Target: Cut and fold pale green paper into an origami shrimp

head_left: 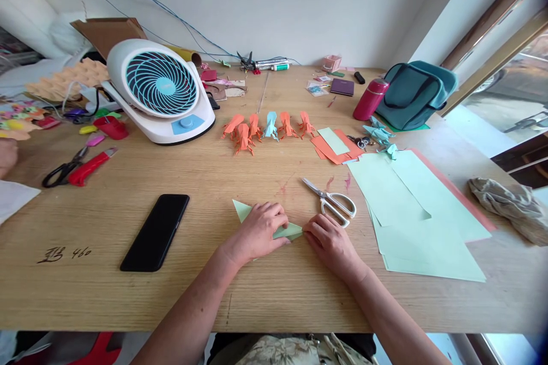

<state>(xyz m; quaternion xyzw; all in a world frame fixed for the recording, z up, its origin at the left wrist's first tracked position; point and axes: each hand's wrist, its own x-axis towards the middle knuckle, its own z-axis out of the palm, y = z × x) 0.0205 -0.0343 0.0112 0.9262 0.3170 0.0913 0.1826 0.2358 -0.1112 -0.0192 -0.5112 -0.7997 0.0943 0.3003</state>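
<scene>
A pale green folded paper (242,209) lies on the wooden table (128,296) in front of me. My left hand (261,231) lies on top of it with the fingers curled, pressing it down. My right hand (327,239) pinches the paper's right tip, fingers pressed together. White-handled scissors (331,200) lie just above my right hand. A black phone (156,231) lies to the left of my left hand.
Sheets of pale green paper (419,216) lie to the right. A row of orange and blue origami figures (268,127) stands behind. A white desk fan (160,91), red cutter (92,166), black scissors (62,171), maroon bottle (370,99), teal bag (413,93) and another person's hand (6,155) surround.
</scene>
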